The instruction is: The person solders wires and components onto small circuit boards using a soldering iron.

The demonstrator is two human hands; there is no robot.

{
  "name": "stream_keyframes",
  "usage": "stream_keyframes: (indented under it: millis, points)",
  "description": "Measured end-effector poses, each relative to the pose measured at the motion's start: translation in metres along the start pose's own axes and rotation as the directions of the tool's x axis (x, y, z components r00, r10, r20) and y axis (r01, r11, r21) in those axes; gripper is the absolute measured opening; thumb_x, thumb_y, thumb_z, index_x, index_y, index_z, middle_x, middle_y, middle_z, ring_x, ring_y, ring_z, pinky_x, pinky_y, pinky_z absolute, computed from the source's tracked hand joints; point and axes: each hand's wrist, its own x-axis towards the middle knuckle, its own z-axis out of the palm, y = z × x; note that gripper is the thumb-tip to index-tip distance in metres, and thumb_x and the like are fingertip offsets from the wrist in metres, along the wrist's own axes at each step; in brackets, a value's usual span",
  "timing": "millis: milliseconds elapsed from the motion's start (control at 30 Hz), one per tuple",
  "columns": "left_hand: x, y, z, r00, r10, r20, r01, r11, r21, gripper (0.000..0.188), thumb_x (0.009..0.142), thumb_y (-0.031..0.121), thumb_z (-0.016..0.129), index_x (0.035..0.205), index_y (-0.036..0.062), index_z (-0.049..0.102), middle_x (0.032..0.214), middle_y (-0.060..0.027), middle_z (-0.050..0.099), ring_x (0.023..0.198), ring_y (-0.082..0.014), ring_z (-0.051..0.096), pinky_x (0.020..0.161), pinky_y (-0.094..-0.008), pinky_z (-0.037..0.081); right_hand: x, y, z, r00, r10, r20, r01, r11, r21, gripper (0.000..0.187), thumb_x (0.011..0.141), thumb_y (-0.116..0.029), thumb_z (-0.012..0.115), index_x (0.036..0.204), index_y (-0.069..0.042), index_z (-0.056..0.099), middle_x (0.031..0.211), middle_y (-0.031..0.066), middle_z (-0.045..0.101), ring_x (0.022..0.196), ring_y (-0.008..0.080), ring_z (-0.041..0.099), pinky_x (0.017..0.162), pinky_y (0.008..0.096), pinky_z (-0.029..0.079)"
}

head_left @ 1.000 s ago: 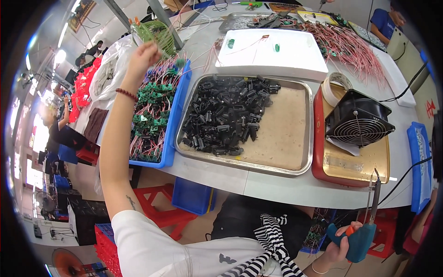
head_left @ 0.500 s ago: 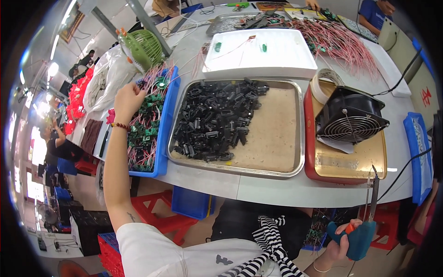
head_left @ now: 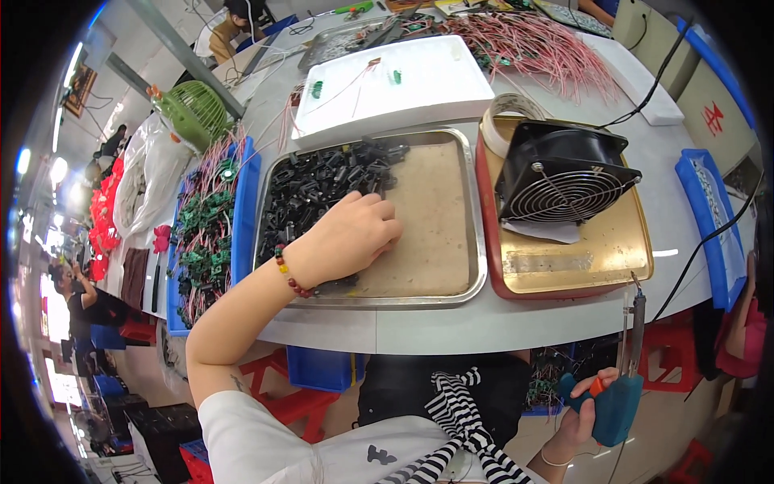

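My left hand (head_left: 348, 232) is over the metal tray (head_left: 477, 234), beside a heap of small black plastic parts (head_left: 310, 187). Its fingers are curled together and point down; whatever they hold is hidden beneath the hand. Low on the right, my right hand (head_left: 576, 426) grips a teal soldering gun (head_left: 619, 410) by its handle, near the orange trigger. The gun's tip points up, close to the front edge of the table. To the left of the tray, a blue bin (head_left: 244, 242) is filled with green circuit boards (head_left: 203, 234) with red and white wires.
A black fan (head_left: 564, 173) with a wire guard stands on a gold-topped red box (head_left: 564, 278), next to a tape roll (head_left: 504, 129). Behind the tray lies a white foam tray (head_left: 427, 73). A green fan (head_left: 193, 113) and a wire pile (head_left: 532, 48) are farther back.
My left hand has moved right, from the blue bin of circuit boards to the metal tray of black parts. The view has shifted a little. My right hand still grips the soldering gun.
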Motion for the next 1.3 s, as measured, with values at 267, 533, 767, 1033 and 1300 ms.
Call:
stream_keyframes:
  millis: [267,533,767,1033,1300]
  points:
    - [0.01,0.043,0.03,0.949,-0.036,-0.314,-0.053,0.962,-0.269,0.015,0.077,0.011,0.069,0.086,0.0034,0.06,0.09,-0.0097,0.057,0.07,-0.0253,0.061,0.065,-0.0328,0.052,0.01,0.002,0.016,0.999,0.045,-0.015,-0.045,0.999,0.028,0.044,0.077,-0.02,0.062,0.109,0.003,0.042,0.106,0.0142,0.043,0.063,0.0148,0.05,0.059,0.0234,0.038]
    - [0.008,0.041,0.019,0.959,-0.221,-0.177,0.162,0.94,-0.3,0.031,0.075,0.013,0.072,0.102,0.0046,0.06,0.086,-0.0093,0.06,0.077,-0.0253,0.059,0.069,-0.0337,0.049,0.012,0.001,0.018,0.996,0.089,-0.027,-0.088,0.995,0.039,0.047,0.072,-0.019,0.065,0.107,0.003,0.042,0.102,0.0144,0.042,0.059,0.0154,0.048,0.053,0.0224,0.039]
    - [0.01,0.046,0.031,0.963,-0.15,-0.223,0.038,0.898,-0.438,0.028,0.078,0.009,0.066,0.104,0.0038,0.056,0.084,-0.0124,0.057,0.082,-0.03,0.057,0.072,-0.0373,0.047,0.012,0.002,0.011,0.998,0.056,-0.009,-0.056,0.998,0.031,0.044,0.073,-0.017,0.063,0.106,0.003,0.042,0.102,0.0147,0.043,0.059,0.0156,0.048,0.053,0.0228,0.039]
    - [0.003,0.065,0.022,0.969,-0.2,-0.145,0.166,0.961,-0.219,0.024,0.079,0.008,0.065,0.102,0.0061,0.061,0.082,-0.0098,0.052,0.079,-0.0267,0.054,0.071,-0.036,0.046,0.01,0.002,0.012,0.997,0.067,-0.045,-0.065,0.997,0.045,0.042,0.073,-0.018,0.065,0.104,0.002,0.045,0.102,0.0143,0.046,0.06,0.0158,0.051,0.054,0.0232,0.04]
    - [0.012,0.053,0.035,0.94,-0.11,-0.322,0.01,0.955,-0.297,0.018,0.079,0.008,0.064,0.096,0.0051,0.058,0.081,-0.0106,0.058,0.078,-0.0272,0.058,0.071,-0.0362,0.048,0.008,0.004,-0.001,1.0,0.0,-0.023,0.001,1.0,0.013,0.042,0.075,-0.015,0.063,0.109,0.002,0.045,0.104,0.0148,0.045,0.063,0.0149,0.05,0.058,0.0228,0.038]
